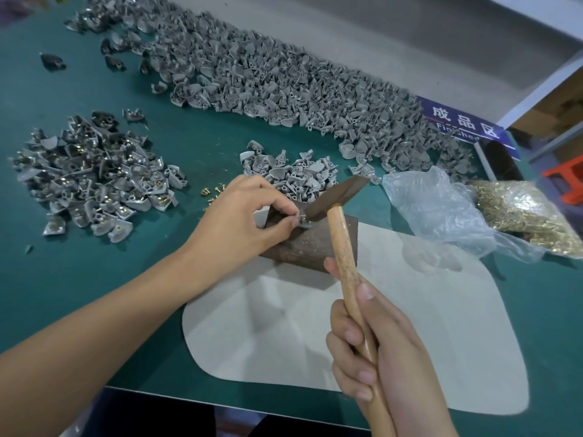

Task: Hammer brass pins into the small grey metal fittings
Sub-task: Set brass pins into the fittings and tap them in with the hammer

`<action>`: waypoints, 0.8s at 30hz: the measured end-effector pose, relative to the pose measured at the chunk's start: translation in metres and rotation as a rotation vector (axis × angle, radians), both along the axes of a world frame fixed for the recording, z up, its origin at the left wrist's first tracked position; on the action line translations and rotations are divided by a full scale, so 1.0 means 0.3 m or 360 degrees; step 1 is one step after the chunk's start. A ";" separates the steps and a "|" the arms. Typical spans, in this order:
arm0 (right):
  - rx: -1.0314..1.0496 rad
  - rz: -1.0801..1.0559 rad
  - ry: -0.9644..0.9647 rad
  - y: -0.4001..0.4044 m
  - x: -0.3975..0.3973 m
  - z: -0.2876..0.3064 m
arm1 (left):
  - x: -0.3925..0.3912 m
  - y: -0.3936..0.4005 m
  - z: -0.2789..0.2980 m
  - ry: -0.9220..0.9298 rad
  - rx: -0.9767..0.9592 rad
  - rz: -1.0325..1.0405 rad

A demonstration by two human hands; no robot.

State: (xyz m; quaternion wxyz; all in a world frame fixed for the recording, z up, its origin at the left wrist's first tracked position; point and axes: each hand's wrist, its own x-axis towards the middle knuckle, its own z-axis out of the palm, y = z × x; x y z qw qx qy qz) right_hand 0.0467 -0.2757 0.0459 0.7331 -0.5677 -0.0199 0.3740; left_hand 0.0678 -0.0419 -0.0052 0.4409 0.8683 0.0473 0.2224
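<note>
A green counter (47,272) is carrying everything, with a pale grey mat (410,326) lying at its near edge. A long heap of grey fittings (284,80) is stretching across the far side, a smaller heap with brass pins already in them (94,175) is lying at the left, and a little pile of bare fittings (290,173) is sitting just behind the work spot. At the right, a clear plastic bag (441,209) is lying beside a bag of brass pins (533,216). A rusty brown metal block (303,244) is resting on the mat's far edge. The right hand (388,357) is keeping a closed grip around the wooden handle of a hammer (340,197), whose dark head is touching or just above the fitting (302,219) on the block. The left hand (249,216) is pinching that fitting between thumb and fingertips. A few loose pins (213,192) are lying on the counter behind the left hand.
</note>
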 end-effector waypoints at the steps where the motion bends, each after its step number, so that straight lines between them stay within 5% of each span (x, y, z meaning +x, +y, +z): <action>1: -0.0013 -0.0009 -0.0040 0.000 -0.003 0.003 | 0.001 0.001 0.000 -0.0002 0.0010 -0.0002; 24: 0.0025 -0.0078 -0.0183 -0.011 0.000 -0.024 | 0.003 0.002 -0.010 -0.0032 -0.0004 0.0016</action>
